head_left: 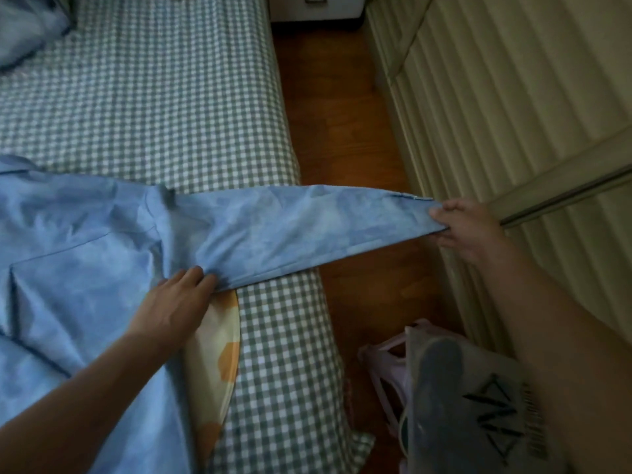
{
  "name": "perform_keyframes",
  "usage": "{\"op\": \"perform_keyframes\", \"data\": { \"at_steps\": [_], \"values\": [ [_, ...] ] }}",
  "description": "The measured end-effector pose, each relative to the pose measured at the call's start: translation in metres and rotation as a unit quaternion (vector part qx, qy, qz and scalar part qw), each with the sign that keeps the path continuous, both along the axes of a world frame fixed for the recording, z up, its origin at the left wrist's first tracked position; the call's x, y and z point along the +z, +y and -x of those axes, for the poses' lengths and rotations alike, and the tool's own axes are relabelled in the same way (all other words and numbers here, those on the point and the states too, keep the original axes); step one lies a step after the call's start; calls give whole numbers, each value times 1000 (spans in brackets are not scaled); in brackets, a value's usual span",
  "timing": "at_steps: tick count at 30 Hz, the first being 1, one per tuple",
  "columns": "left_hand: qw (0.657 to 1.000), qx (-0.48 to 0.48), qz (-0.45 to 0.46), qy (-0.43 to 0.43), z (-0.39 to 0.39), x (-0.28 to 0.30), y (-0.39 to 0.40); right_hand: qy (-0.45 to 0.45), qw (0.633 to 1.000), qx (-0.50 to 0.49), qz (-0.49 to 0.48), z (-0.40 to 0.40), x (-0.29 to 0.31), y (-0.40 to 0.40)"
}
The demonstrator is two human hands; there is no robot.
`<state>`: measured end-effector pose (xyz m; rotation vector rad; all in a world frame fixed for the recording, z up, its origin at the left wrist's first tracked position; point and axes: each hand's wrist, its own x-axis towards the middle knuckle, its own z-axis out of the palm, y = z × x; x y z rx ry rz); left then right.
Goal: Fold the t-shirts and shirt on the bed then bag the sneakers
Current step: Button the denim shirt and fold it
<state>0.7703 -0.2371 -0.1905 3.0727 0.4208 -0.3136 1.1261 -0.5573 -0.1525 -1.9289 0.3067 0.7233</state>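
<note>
Right hand point(460, 230): fingers and thumb pinch the cuff end of the sleeve point(307, 227), holding it stretched out past the edge of the bed point(164, 97) and over the wooden floor point(345, 131), probably to pull the sleeve straight before it is folded in. Left hand point(179, 299): fingers straight and close together, pressing flat at the armpit of the blue shirt point(78, 254), apparently to pin the body in place against the pull. Shirt: body spread on the checked bedcover, collar toward the left edge of view. Beneath it, a pale garment with orange patches point(219, 357) shows at the shirt's right side, likely one of the t-shirts. Grey bag point(478, 388): on the floor beside the bed, a dark sole-like shape showing in it, possibly a sneaker. Folding judged at an early stage.
</note>
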Motion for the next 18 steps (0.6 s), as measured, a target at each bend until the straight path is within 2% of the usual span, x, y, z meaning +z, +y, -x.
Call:
{"op": "perform_keyframes", "data": {
  "at_steps": [3,4,8,10,13,15,18],
  "values": [
    [998,43,43,18,-5,-8,-6,98,995,20,-28,-5,0,-13],
    [997,56,49,7,-6,-7,-6,102,994,13,-46,-6,3,-15],
    [998,56,17,-31,-19,8,-11,-37,991,-40,-118,-9,12,-18],
    [998,43,-14,-40,-29,15,-20,-51,990,-18,-130,-3,13,-20],
    [998,10,-13,-63,-47,16,-42,-112,993,30,-25,10,13,-31],
    [998,-8,17,-64,-64,13,-55,-98,995,21,-12,19,12,-42],
    [994,-48,63,-78,-90,0,-62,-28,998,-5,-59,28,6,-55]
  ]
}}
